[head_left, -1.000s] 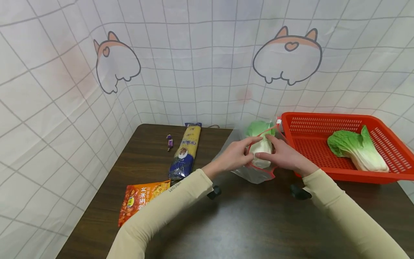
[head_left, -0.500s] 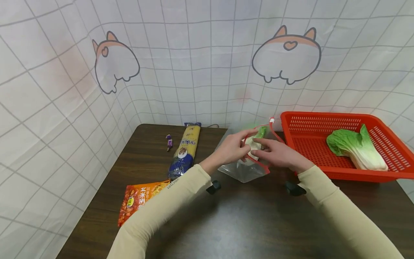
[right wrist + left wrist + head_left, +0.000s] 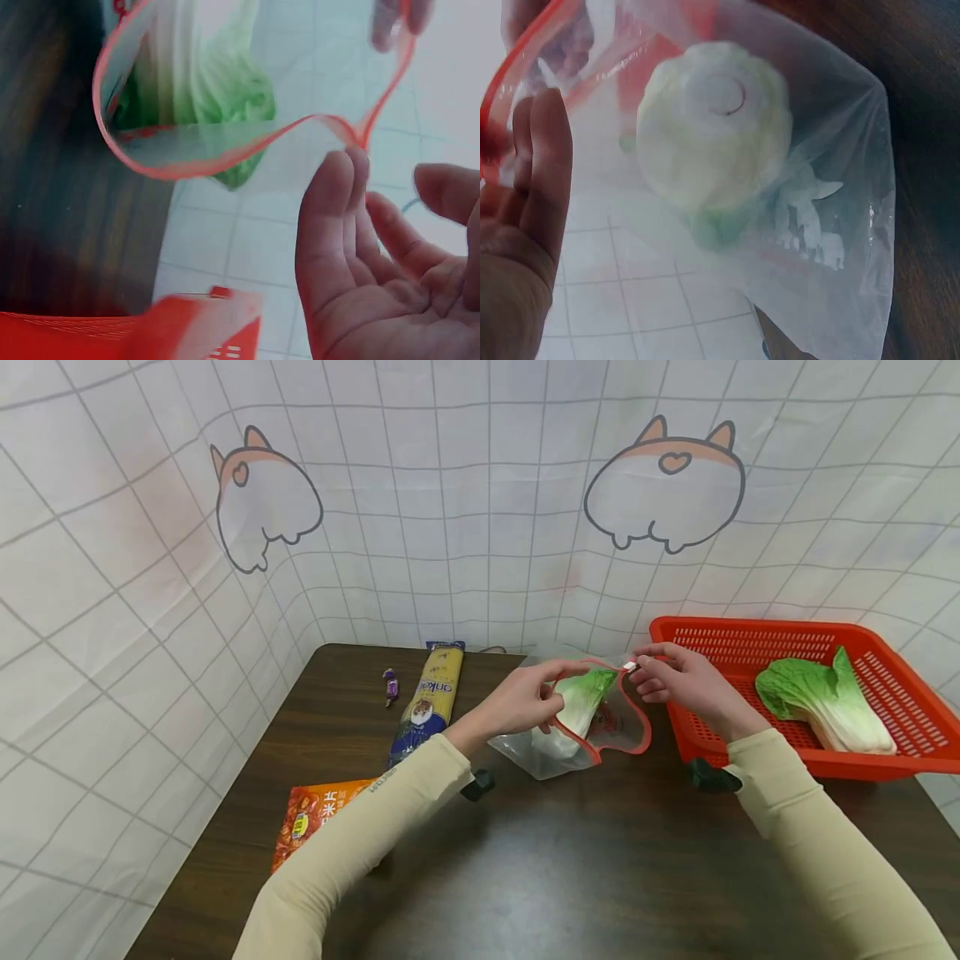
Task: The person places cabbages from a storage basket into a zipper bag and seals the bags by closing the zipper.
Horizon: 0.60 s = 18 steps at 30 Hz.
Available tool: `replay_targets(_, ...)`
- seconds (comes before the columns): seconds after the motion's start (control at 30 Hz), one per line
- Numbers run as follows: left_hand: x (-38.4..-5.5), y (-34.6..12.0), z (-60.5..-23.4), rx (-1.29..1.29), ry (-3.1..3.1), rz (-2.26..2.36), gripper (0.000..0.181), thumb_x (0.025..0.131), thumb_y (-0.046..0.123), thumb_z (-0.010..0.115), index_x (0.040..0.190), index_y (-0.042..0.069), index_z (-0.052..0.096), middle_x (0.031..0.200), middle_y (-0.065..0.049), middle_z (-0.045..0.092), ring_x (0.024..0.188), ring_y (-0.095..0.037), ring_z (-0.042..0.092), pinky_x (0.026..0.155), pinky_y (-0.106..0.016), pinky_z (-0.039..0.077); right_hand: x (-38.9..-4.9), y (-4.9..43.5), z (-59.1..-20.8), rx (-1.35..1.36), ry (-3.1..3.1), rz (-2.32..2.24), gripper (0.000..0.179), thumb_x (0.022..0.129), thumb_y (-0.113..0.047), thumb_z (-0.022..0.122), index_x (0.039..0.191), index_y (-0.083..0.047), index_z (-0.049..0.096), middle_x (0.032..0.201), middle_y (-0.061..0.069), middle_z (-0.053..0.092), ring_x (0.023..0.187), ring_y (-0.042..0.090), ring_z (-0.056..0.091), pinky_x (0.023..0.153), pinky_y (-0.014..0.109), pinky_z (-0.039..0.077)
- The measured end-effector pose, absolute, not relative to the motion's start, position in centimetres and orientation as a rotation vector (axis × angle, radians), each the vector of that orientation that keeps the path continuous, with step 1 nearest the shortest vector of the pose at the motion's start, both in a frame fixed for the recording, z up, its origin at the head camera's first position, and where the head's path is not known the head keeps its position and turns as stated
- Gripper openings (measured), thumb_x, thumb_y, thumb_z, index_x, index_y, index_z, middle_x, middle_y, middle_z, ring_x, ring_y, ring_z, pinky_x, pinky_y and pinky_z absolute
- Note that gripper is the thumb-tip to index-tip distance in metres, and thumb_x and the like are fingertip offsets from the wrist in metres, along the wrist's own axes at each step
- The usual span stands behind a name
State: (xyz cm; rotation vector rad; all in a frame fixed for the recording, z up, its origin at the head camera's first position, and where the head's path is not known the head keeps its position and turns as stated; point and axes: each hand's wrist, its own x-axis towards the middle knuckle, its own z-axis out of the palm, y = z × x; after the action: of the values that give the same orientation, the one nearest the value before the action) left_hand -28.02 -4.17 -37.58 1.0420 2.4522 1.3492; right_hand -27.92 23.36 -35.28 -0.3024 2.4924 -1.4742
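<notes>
A clear zip bag (image 3: pixel 543 764) with a red zip edge stands mid-table, its mouth spread apart. Inside lies a napa cabbage (image 3: pixel 581 703), leafy end at the mouth; through the plastic its pale base (image 3: pixel 712 135) shows in the left wrist view. My left hand (image 3: pixel 517 700) pinches the bag's red edge on the left side. At the far corner, by the white slider (image 3: pixel 630 667), is my right hand (image 3: pixel 686 683). In the right wrist view its fingertips touch the red edge (image 3: pixel 225 161) at the corner, while the thumb stands apart.
A red basket (image 3: pixel 795 763) at the right holds a second napa cabbage (image 3: pixel 828 702). On the left are a yellow and blue pasta packet (image 3: pixel 435 697), a purple wrapped candy (image 3: pixel 391 687) and an orange snack bag (image 3: pixel 315 814), partly behind my left sleeve. A grid-patterned curtain (image 3: pixel 487 485) encloses the back.
Both hands first worked close together at the bag's mouth. My right hand has since moved right to the slider corner. The mouth has widened, and the cabbage now tilts with its leaves rightward.
</notes>
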Motion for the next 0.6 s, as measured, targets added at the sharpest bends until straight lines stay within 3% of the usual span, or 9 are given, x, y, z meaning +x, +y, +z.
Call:
replay_targets(0.2, -28.1, -4.9, -37.2, 1.161, 2.364, 1.319, 0.053, 0.092, 0.001, 0.047, 0.14, 0.023, 0.054, 0.139, 0.0, 0.053, 0.059, -0.015, 0.061, 0.053, -0.032, 0.052, -27.9, 23.5, -35.7, -0.388, 2.437, -1.523, 0.055, 0.101, -0.04, 0.05, 0.142, -0.003, 0.044, 0.117, 0.022, 0.058, 0.097, 0.024, 0.065, 0.087, 0.034, 0.054)
replay_targets(0.37, -28.2, -5.9, -36.9, 1.203, 2.36, 1.324, 0.053, 0.092, 0.002, 0.045, 0.14, 0.024, 0.054, 0.135, -0.002, 0.056, 0.06, -0.016, 0.06, 0.055, -0.031, 0.05, -27.7, 23.8, -35.3, -0.48, 2.417, -1.562, 0.049, 0.1, -0.036, 0.054, 0.131, 0.001, 0.053, 0.112, 0.014, 0.061, 0.097, 0.023, 0.064, 0.085, 0.03, 0.054)
replay_targets(0.6, -28.5, -7.1, -37.1, 1.178, 2.309, 1.521, 0.05, 0.1, 0.013, 0.05, 0.148, 0.028, 0.043, 0.142, 0.005, 0.05, 0.066, -0.019, 0.06, 0.059, -0.037, 0.052, -26.6, 24.2, -33.9, -0.459, 2.319, -1.876, 0.037, 0.097, -0.02, 0.064, 0.123, 0.005, 0.057, 0.107, 0.005, 0.066, 0.093, 0.021, 0.063, 0.087, 0.027, 0.052)
